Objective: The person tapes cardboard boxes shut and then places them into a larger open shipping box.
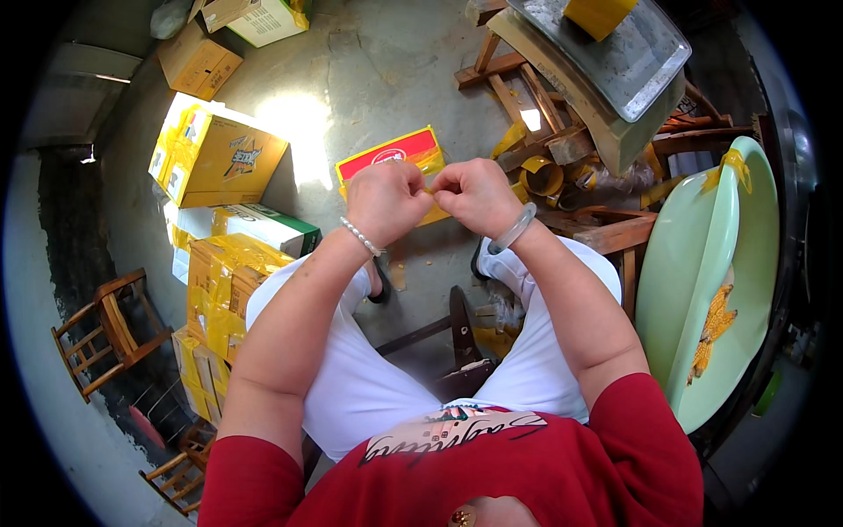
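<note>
Before my chest, my left hand [387, 196] and my right hand [481, 196] meet fingertip to fingertip. Thumbs and forefingers pinch a small yellow piece [427, 191] between them; it may be tape, but most of it is hidden by the fingers. Below the hands a red and yellow carton [408, 145] rests on the floor, with yellowish tape on its right part. My hands cover much of its near side. A beaded bracelet circles my left wrist, and a pale bangle my right.
Taped cartons [230, 161] stand at the left, near small wooden chairs [118, 323]. On the right are a metal tray [612, 59], a wooden stool frame [619, 232] and tape rolls [541, 175]. A green plastic basin [678, 290] has corn cobs [714, 319] beside its rim.
</note>
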